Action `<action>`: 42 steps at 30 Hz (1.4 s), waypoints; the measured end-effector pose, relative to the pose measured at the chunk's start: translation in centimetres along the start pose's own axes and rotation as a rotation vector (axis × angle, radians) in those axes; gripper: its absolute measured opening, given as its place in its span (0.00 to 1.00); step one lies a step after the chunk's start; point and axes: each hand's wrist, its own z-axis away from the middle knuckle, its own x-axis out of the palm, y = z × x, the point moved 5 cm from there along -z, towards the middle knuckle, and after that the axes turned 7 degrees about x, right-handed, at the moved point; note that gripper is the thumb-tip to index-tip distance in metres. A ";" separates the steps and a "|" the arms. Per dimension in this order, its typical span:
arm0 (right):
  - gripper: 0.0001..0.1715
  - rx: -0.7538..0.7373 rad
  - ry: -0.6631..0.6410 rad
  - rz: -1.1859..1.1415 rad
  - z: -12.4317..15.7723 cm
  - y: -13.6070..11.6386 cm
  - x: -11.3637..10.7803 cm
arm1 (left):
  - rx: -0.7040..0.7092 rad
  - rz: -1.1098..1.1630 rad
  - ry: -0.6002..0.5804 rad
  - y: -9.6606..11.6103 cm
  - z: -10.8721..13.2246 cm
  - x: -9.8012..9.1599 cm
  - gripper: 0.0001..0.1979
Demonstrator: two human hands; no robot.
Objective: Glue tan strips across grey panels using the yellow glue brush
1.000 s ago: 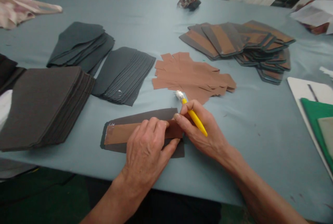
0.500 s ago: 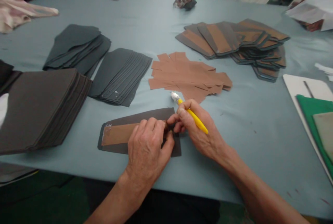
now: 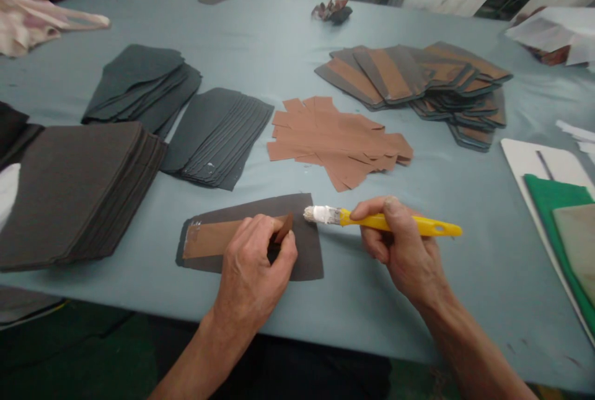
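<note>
Left hand (image 3: 253, 263) pinches the right end of the brown strip (image 3: 211, 237), raised off the dark piece (image 3: 304, 254), near centre of the table (image 3: 465, 214). Right hand (image 3: 406, 254) grips the yellow brush (image 3: 418, 224), white tip at the piece's far right corner. Looks like gluing; the raised end wants paste beneath.

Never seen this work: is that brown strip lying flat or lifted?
Partly lifted: the left hand holds one end of the brown strip up off the dark piece.
</note>
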 end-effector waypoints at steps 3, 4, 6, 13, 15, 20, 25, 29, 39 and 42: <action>0.34 0.026 0.015 -0.024 0.3 0.3 0.3 | -0.013 0.020 0.018 -0.2 0.0 0.0 0.09; 0.34 0.037 0.017 -0.033 0.3 0.4 0.4 | -0.015 0.024 0.024 -0.2 0.0 0.0 0.09; 0.34 0.054 0.019 -0.043 0.4 0.5 0.6 | -0.020 0.031 0.034 -0.2 0.1 0.0 0.09; 0.34 0.052 0.084 -0.079 0.3 0.7 0.5 | -0.027 0.051 0.053 -0.3 0.3 0.1 0.09; 0.34 0.052 0.091 -0.067 0.3 0.8 0.8 | -0.027 0.053 0.054 -0.3 0.3 0.1 0.09; 0.36 -0.021 0.142 0.045 0.4 0.5 1.1 | -0.024 0.050 0.056 -0.3 0.2 0.1 0.08; 0.32 -0.055 0.214 0.128 1.2 -0.5 -0.5 | -0.024 0.048 0.048 -0.2 0.2 0.1 0.09; 0.30 -0.066 0.238 0.082 1.6 -1.2 -0.3 | -0.023 0.049 0.040 -0.2 0.1 0.1 0.08; 0.28 -0.057 0.300 -0.023 0.8 -0.3 -1.8 | -0.053 0.085 0.004 -0.1 0.2 0.2 0.06; 0.25 -0.071 0.348 -0.086 0.7 -0.5 -3.3 | -0.017 0.105 -0.077 0.3 0.4 0.3 0.09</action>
